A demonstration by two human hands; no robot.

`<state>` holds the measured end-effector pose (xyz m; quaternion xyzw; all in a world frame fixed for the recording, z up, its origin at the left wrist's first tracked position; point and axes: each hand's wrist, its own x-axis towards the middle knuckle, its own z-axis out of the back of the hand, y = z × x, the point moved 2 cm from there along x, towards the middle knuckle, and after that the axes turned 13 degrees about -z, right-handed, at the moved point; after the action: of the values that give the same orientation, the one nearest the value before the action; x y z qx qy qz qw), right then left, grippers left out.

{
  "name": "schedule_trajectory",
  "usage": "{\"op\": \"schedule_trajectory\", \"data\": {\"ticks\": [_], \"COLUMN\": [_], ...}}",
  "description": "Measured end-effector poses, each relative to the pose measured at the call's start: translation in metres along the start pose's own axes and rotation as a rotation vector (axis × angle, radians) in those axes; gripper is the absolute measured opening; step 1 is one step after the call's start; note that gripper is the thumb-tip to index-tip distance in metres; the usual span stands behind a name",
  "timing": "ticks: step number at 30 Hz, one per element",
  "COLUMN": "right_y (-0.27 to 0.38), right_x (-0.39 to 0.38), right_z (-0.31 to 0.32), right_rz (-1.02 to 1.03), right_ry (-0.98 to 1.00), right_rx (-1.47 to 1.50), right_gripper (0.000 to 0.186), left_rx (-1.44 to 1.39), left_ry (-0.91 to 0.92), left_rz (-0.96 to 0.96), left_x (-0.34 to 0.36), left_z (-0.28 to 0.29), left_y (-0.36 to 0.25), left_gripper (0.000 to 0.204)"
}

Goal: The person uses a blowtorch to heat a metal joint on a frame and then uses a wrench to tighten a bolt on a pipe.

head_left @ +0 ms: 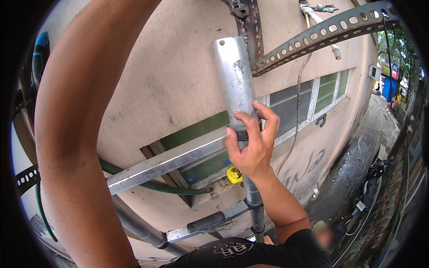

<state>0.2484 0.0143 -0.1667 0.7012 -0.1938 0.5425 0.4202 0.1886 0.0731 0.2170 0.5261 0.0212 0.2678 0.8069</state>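
My right hand (254, 145) is wrapped round the lower end of a silver metal pipe (234, 78), its fingertips on the metal. The pipe points up and has a small hole near its top rim. Below my hand a dark round pole (254, 201) continues down. My left arm (80, 102) reaches up past the top edge, so its hand is out of the picture. Above the pipe, the head of an adjustable wrench (240, 9) shows against a rusty perforated angle bar (254, 35). A silver crossbar (170, 163) meets the pole just below the pipe.
A long perforated bar (321, 33) juts out to the right. Beneath the crossbar sits a yellow tape measure (233, 174). Windows (290, 98) line the pinkish wall, with loose cables (298, 98) hanging there. Far below lie a wet alley (344, 169), a motorcycle (373, 178) and a person (322, 234).
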Motion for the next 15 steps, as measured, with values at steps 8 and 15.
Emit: {"op": "schedule_trajectory", "data": {"ticks": [8,15], "right_y": [0.008,0.004], "right_x": [0.0,0.001], "right_z": [0.0,-0.001], "right_rz": [-0.004,-0.012], "right_ry": [-0.011,-0.011], "right_rx": [0.051,0.013], "right_gripper": [0.033,0.032], "left_rx": [0.138,-0.377], "left_ry": [0.047,-0.38], "left_rz": [-0.112,0.19], "left_x": [-0.029,-0.076], "left_z": [-0.018,-0.085], "left_y": [-0.009,-0.102], "left_gripper": [0.045,0.035]}}
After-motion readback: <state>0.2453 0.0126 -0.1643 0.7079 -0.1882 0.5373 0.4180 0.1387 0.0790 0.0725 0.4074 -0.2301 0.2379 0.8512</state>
